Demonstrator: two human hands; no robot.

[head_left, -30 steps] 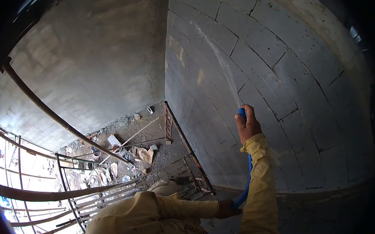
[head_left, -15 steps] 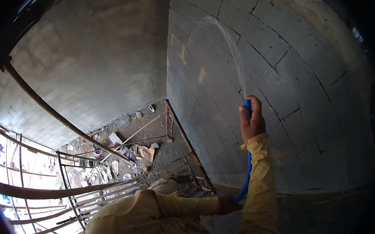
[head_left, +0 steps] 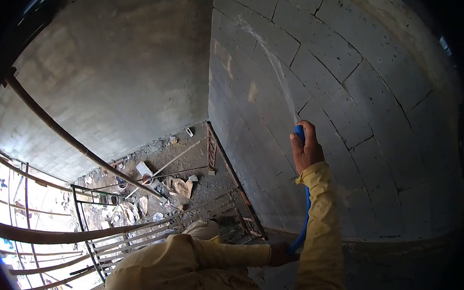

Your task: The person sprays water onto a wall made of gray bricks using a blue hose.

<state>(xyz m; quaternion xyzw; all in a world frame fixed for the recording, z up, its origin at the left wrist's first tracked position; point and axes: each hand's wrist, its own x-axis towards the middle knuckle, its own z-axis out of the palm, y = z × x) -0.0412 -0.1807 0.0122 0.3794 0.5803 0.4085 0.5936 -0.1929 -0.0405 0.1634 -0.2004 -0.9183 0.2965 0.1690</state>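
Note:
My right hand is wrapped around the end of a blue hose, with the thumb and fingers at its mouth. A thin stream of water leaves the hose and arcs up and left against the grey block wall. Lower down, my left hand closes on the same hose; shadow darkens its fingers. Both arms wear yellow sleeves. The hose runs behind my right forearm and down to the left hand.
A smooth plastered wall meets the block wall at a corner. Wooden poles and a metal scaffold frame cross the left and middle. Far below, rubble and torn sacks litter the ground beside a slatted platform.
My right hand and the hose mouth have shifted slightly left. The water stream now leans further left and looks thinner. My left hand stays about where it was.

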